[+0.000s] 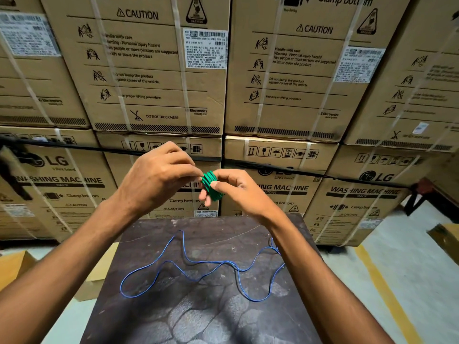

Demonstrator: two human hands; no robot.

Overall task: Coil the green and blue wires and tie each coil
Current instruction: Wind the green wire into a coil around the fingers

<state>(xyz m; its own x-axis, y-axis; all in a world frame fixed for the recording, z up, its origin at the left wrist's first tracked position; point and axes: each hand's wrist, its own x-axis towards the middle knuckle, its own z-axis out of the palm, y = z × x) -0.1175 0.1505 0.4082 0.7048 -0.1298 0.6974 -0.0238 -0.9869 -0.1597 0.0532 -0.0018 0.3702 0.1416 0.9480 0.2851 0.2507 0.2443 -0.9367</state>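
Note:
A small tight coil of green wire [210,185] is held up in the air between both hands, above the far edge of a dark table [198,319]. My left hand [159,177] pinches the coil's upper left side with curled fingers. My right hand [238,192] grips it from the right, thumb across the front. The blue wire [198,265] lies loose and uncoiled on the table in wide wavy loops, below and between my forearms.
Stacked cardboard washing-machine boxes [159,70] with white straps form a wall right behind the table. Smaller cardboard boxes [96,274] sit on the floor at the left. A yellow floor line [387,294] runs along the right side.

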